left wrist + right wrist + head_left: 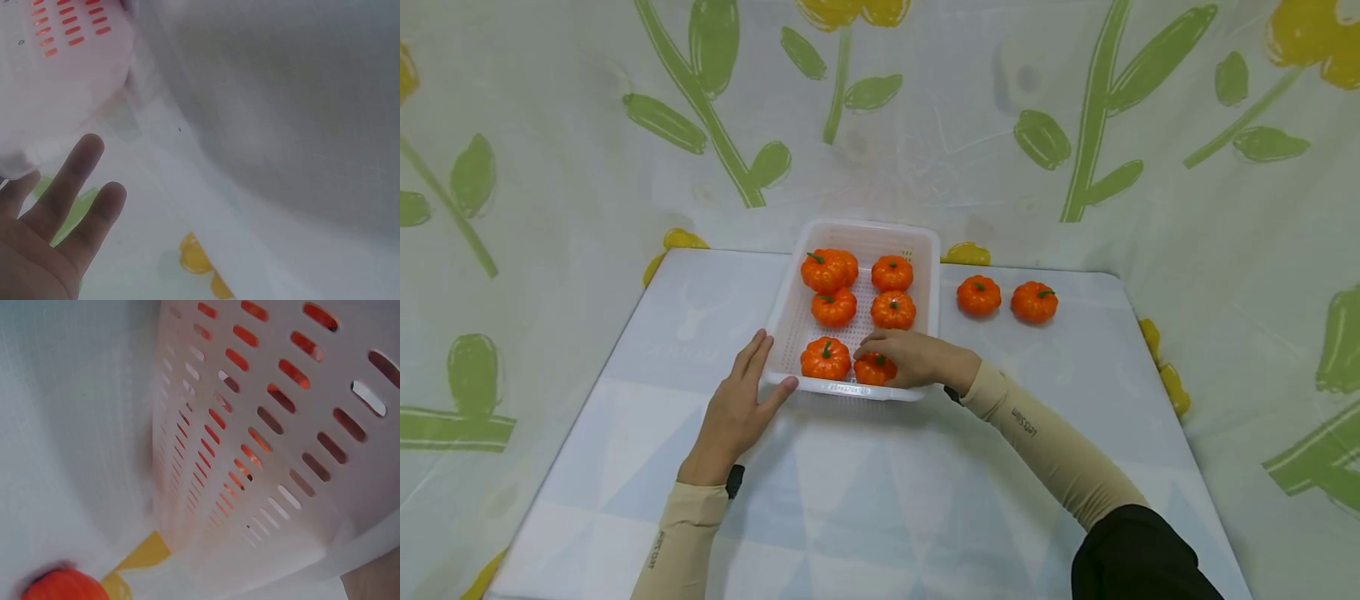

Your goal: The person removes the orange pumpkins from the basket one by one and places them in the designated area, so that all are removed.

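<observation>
A white slotted plastic basket (934, 287) holds several small orange pumpkins with green stems. My right hand (912, 357) reaches over the basket's right wall, its fingers curled over a pumpkin (874, 371) in the front right corner and hiding part of it. Beside that one sits another pumpkin (825, 358). My left hand (739, 414) is at the front left corner, fingers straight along the outside and thumb at the front rim. In the left wrist view, the spread fingers (65, 187) are by the basket wall (56, 94). The right wrist view mostly shows the slotted side wall (300, 506).
Two more pumpkins, one nearer (978, 296) and one farther right (1034, 302), lie on the table right of the basket. The table (850, 508) has a pale blue and white triangle cloth. Behind it hangs a curtain (925, 150) with printed flowers.
</observation>
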`<move>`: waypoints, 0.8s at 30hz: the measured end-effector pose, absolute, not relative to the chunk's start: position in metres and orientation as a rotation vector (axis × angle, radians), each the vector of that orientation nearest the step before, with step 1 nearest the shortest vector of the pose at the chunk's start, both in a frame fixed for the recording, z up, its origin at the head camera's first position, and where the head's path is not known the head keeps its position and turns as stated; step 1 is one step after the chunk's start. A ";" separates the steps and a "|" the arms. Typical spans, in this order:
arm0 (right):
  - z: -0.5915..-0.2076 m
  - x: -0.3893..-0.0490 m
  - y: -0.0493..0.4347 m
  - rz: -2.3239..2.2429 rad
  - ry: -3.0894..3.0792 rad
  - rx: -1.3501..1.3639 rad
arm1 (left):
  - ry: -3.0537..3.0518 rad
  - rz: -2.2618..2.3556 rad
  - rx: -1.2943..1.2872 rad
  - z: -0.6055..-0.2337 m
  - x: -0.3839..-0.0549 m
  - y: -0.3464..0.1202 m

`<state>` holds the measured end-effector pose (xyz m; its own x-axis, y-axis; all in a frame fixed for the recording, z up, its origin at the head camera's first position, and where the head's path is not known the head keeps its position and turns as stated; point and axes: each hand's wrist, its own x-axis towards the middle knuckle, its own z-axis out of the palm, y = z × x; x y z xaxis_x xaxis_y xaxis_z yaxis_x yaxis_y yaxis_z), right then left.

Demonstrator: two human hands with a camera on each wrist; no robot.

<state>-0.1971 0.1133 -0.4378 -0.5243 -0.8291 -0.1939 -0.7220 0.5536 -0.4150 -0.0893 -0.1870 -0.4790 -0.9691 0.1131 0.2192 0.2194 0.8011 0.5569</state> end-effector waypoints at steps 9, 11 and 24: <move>-0.440 -0.196 0.114 -0.411 2.461 -1.280 | -2.798 -0.898 -0.280 -0.480 -0.089 -0.189; -0.439 -0.195 0.114 -0.413 2.468 -1.284 | -2.794 -0.899 -0.281 -0.480 -0.089 -0.189; -0.431 -0.193 0.122 -0.594 2.509 -1.277 | -2.803 -0.881 -0.275 -0.482 -0.090 -0.188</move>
<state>-0.1927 0.1217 -0.4315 -0.5779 -0.8147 -0.0477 -0.7068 0.5289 -0.4697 -0.0902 -0.1884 -0.4823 -0.9646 0.1187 0.2354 0.2319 0.8063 0.5441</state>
